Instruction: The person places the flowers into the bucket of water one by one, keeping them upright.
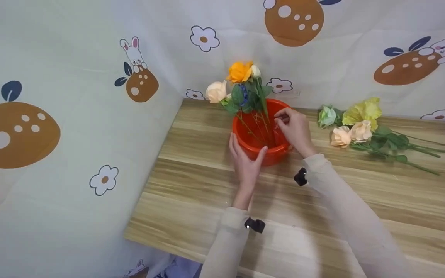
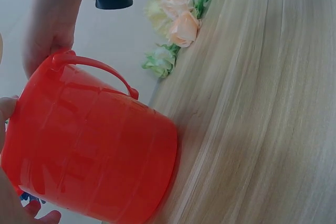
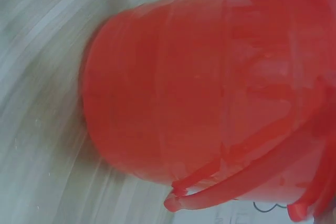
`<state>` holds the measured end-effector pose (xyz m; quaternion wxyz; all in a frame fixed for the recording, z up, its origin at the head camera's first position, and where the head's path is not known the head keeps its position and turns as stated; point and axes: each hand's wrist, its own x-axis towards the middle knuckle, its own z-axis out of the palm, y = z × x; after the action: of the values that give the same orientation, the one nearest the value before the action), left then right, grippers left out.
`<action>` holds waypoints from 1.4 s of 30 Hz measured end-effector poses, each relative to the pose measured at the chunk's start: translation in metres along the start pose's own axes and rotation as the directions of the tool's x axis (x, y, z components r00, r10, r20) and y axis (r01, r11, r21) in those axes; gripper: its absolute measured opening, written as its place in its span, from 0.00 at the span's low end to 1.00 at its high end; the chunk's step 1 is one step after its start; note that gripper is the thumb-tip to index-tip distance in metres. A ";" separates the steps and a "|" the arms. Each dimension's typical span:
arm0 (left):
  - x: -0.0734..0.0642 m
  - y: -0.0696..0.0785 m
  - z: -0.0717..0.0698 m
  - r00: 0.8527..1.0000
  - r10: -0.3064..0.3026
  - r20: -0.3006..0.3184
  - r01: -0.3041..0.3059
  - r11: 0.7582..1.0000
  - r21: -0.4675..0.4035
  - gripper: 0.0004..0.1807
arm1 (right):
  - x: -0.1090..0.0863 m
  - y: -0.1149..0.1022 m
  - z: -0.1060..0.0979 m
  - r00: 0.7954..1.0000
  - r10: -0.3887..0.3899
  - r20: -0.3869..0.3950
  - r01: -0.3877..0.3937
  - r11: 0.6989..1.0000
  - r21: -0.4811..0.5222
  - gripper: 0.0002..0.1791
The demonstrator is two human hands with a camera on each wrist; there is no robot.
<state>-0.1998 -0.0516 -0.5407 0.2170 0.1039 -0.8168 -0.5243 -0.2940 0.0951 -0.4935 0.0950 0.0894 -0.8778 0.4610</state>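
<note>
A red bucket [image 1: 270, 156] with a handle [image 2: 107, 69] stands upright on the wooden table. In it lean artificial flowers: an orange one [image 1: 240, 72], a pale peach rose [image 1: 216, 92], a white bud [image 1: 255, 71] and a small blue one [image 1: 243, 94]. My left hand [image 1: 247, 164] holds the bucket's near left side, thumb at the front rim, fingers along the outer wall. My right hand [image 1: 295, 128] is over the right rim, fingers bent toward the thumb beside the green stems [image 1: 263, 98]. Whether it pinches a stem is unclear; the right wrist view shows mainly the bucket's wall [image 3: 184, 82].
Several loose flowers lie on the table [image 1: 191, 166] to the right: a yellow one [image 1: 362, 112], a pale green one [image 1: 327, 116] and two peach roses [image 1: 360, 131], stems pointing right. A patterned cloth [image 1: 238, 23] hangs behind the table and along its left.
</note>
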 end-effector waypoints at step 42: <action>-0.002 -0.002 0.000 1.000 -0.007 0.005 0.007 1.000 0.000 0.58 | -0.055 0.099 -0.147 0.907 0.205 -0.369 -0.093 0.949 0.301 0.12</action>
<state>-0.1979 -0.0512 -0.5430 0.2130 0.1055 -0.8170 -0.5253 -0.2529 0.2761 -0.5040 0.2210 -0.0611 -0.7715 0.5934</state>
